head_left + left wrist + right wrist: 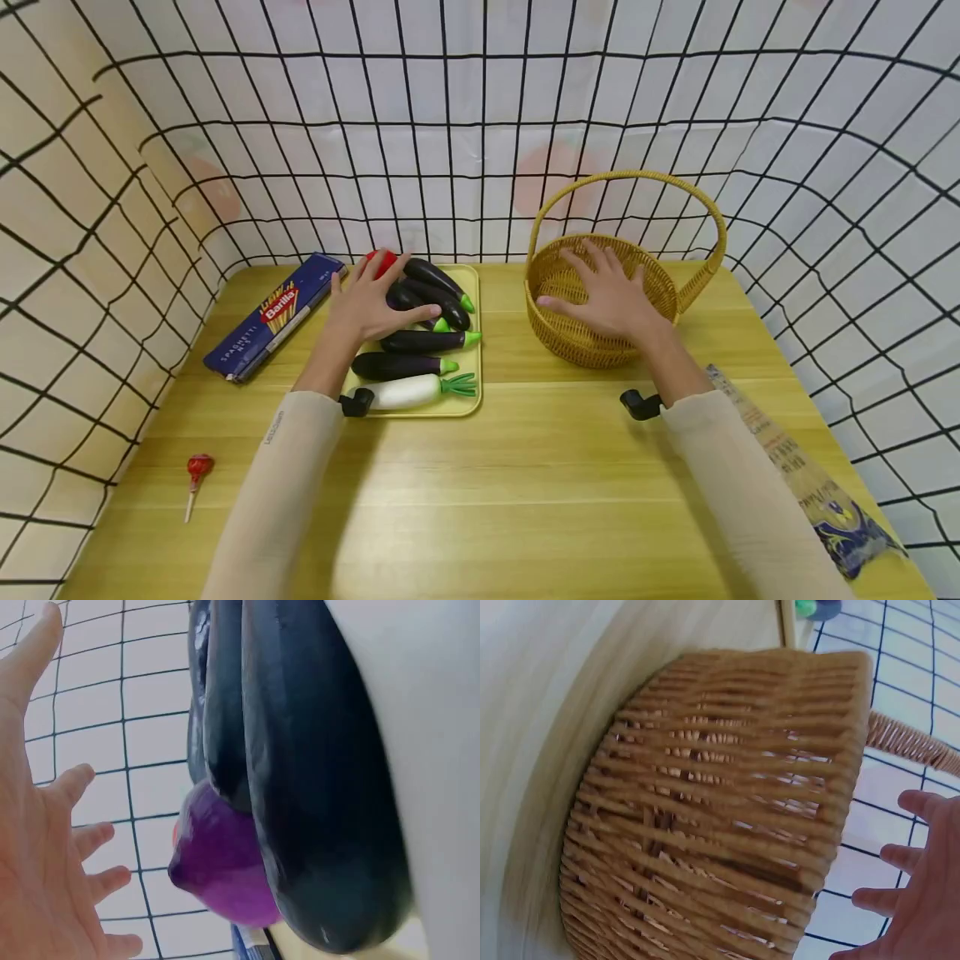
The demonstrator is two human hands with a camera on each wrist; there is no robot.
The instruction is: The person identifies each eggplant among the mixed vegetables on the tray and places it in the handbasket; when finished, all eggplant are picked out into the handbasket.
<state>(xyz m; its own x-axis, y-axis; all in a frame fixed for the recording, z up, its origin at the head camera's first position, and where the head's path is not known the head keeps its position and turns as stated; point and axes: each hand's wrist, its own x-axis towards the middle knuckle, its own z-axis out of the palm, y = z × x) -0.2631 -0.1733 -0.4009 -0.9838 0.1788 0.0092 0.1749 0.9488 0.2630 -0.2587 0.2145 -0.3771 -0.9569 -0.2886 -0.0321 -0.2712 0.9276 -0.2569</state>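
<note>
My left hand [367,308], fingers spread, hovers over the left part of a yellow tray [468,398]. On the tray lie several dark eggplants [431,342] with green stems and a white radish [405,392] with green leaves. A red round item [381,263] shows behind my left fingers. The left wrist view shows a purple rounded vegetable [225,859] beside the eggplants; my hand hides it from the head view. My right hand [611,300] is spread above a wicker basket [581,346] with a tall handle. Neither hand holds anything.
A blue spaghetti box [273,317] lies left of the tray. Nearer the front left is a red lollipop [198,467]. A long printed packet [802,475] lies on the right, partly under my right forearm. Grid-patterned cloth [465,125] walls the wooden table on three sides.
</note>
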